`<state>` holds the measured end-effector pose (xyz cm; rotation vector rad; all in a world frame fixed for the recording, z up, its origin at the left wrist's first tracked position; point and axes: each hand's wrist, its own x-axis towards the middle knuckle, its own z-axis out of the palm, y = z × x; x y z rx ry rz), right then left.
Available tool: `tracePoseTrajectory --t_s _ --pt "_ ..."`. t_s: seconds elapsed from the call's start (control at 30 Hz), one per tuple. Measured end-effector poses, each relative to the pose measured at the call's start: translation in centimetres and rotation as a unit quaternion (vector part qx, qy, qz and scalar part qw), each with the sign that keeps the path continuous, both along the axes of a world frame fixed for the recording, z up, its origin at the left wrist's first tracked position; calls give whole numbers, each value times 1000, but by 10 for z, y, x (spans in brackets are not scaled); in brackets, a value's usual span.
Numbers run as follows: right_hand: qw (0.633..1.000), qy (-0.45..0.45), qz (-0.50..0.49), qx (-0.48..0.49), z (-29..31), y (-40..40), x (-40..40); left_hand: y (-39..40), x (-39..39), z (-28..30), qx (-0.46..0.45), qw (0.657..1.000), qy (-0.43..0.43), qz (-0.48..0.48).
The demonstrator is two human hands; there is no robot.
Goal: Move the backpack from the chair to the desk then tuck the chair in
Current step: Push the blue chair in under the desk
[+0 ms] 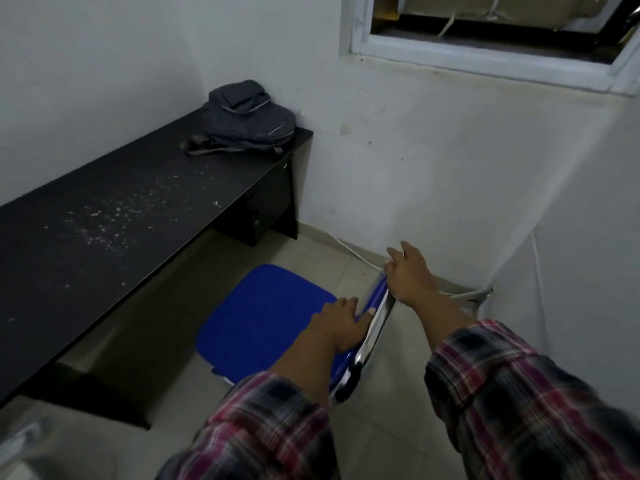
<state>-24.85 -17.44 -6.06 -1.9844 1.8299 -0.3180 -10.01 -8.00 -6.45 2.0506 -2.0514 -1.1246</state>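
Observation:
A dark grey backpack [246,116] lies on the far right end of the black desk [104,220], against the wall corner. The chair [266,317] has a blue seat and a chrome-framed blue backrest; it stands on the floor just right of the desk's front edge, its seat bare. My left hand [337,322] grips the near part of the backrest top, thumb on the chrome rail. My right hand [408,271] holds the far part of the same backrest, fingers curled over it. Both sleeves are plaid.
White walls close in on the right and far side, with a window [485,39] above. A drawer unit [263,209] hangs under the desk's far end. A white cable [349,249] runs along the wall base. Tiled floor shows under the desk.

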Motion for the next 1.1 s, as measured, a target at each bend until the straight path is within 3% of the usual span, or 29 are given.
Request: tracePoseTrajectory --t_s 0.1,0.17,0.33,0.57,0.87,1.1 --pt "998 -55 -19 -25 -7 0 4 9 -1 -6 7 989 136 53" --pt "996 -76 -38 -31 -9 -2 6 12 -3 -4 -32 983 170 55" --pt "992 -106 -47 -41 -15 -4 8 8 1 -3 -25 996 75 -41" --pt "987 -149 -36 -38 -3 -20 29 -12 19 17 -115 989 -28 -94" --pt "979 -201 0 -43 11 -55 102 -32 87 40 -170 980 -89 -55" --pt "984 -175 23 -26 12 -81 118 -60 105 36 -137 988 -42 -49"
